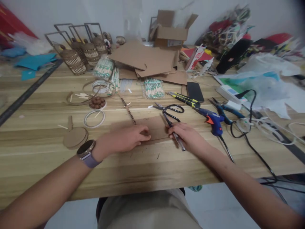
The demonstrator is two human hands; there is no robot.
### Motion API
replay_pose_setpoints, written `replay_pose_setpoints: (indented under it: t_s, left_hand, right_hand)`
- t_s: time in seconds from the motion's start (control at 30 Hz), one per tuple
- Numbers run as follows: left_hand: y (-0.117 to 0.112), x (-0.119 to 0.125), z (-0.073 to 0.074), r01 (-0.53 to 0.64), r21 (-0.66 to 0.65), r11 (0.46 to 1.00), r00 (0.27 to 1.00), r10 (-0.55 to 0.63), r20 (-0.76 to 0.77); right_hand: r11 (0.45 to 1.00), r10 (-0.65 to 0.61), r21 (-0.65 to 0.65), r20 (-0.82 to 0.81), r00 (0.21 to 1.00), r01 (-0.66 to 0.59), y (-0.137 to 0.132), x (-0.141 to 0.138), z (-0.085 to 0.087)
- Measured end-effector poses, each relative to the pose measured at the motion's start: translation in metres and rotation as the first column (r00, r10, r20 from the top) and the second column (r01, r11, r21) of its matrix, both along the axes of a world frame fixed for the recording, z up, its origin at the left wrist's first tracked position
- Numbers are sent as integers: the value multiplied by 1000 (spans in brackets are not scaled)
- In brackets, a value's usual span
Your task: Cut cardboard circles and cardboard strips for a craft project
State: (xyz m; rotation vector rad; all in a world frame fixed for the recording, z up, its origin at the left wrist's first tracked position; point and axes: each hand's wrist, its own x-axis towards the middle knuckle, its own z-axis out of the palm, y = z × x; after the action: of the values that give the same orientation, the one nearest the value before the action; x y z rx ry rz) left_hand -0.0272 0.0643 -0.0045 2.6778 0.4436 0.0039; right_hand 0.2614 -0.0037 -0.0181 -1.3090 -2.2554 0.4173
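Note:
My left hand, with a watch on its wrist, bears on the left part of a brown cardboard piece, its fingers bent and the thumb near the front edge. A dark line runs across that cardboard. My right hand is closed around a slim, dark pen-like tool at the cardboard's right end; its exact kind is blurred. Black-handled scissors lie just beyond this hand. A narrow strip with dark markings lies beyond my left hand.
Round cardboard pieces, a tape ring and a bowl of brown balls lie left. A blue glue gun, pliers, yellow-black cutter and cables lie right. Cardboard sheets and bamboo-like lanterns stand behind.

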Motion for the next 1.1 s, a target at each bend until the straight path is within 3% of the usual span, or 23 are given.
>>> replay_pose_setpoints:
  t_s: [0.27, 0.63, 0.87, 1.1]
  left_hand:
    - [-2, -3, -2, -51, -31, 998, 998, 52, 47]
    - [0, -5, -7, -35, -44, 998, 997, 38, 62]
    - [11, -11, 4, 31, -98, 995, 1000, -31, -2]
    - [14, -13, 14, 65, -48, 997, 992, -70, -107]
  right_hand:
    - [985, 171, 6, 108, 979, -173, 8, 10, 3]
    - [978, 189, 61, 155, 970, -200, 9, 13, -3]
    - [975, 207, 60, 127, 970, -216, 9, 12, -4]
    - [982, 181, 37, 113, 977, -186, 9, 12, -5]
